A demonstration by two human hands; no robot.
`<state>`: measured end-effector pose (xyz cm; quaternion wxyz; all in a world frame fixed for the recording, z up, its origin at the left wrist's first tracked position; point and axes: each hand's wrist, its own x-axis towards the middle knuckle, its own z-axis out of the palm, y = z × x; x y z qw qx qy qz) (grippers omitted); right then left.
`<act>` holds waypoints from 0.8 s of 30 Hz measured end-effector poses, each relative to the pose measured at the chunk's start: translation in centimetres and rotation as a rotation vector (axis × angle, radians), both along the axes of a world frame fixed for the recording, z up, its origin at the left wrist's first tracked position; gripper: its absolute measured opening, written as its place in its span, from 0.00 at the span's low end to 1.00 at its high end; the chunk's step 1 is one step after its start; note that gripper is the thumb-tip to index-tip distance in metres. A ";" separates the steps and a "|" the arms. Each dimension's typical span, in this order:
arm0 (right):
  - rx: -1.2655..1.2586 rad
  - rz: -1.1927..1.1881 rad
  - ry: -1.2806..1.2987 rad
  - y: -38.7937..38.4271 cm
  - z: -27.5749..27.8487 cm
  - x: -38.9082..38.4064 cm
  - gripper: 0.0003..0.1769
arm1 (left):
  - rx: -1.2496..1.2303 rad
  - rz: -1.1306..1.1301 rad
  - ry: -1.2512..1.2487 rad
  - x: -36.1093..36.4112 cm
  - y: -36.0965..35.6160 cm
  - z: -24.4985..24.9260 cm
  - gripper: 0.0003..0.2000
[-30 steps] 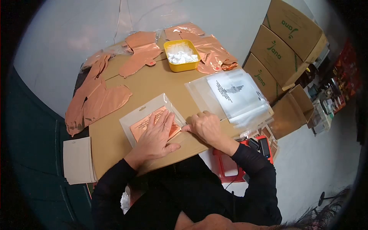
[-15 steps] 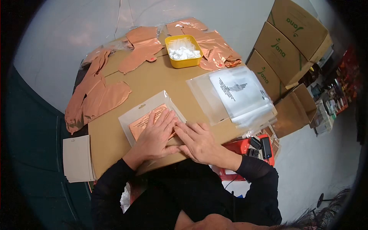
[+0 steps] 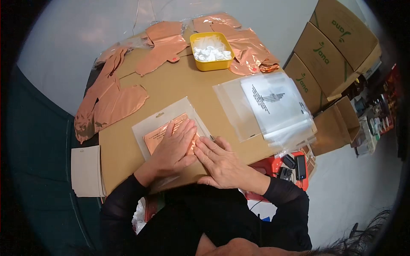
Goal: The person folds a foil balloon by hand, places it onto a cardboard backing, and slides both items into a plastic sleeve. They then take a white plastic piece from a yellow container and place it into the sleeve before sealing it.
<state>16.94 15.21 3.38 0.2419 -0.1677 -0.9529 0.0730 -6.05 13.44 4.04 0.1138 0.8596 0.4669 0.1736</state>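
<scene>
hands flat on packet

your left hand (image 3: 173,147) lies open, palm down, on the clear foil packet (image 3: 160,121); your right hand (image 3: 218,165), open too, presses its near-right corner. packet sits askew on the tabletop (image 3: 171,89), directly beneath the left. spare bags (image 3: 273,106) lie rightward.

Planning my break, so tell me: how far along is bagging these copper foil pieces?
Done: one folded foil piece sits in its clear bag. In hand: left hand and right hand press it flat. Left: loose foil pieces lying about and a stack of empty bags.
</scene>
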 end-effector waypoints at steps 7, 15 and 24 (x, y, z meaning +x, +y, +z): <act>-0.007 0.024 -0.028 0.1 0.3 0.0 0.47 | 0.007 0.061 0.008 0.3 0.4 -0.1 0.34; -0.025 0.033 -0.021 0.2 0.0 0.1 0.47 | 0.034 0.090 0.140 0.4 1.6 0.8 0.34; -0.043 0.036 -0.032 0.2 0.2 0.2 0.47 | 0.146 0.179 0.156 1.3 1.8 -0.2 0.35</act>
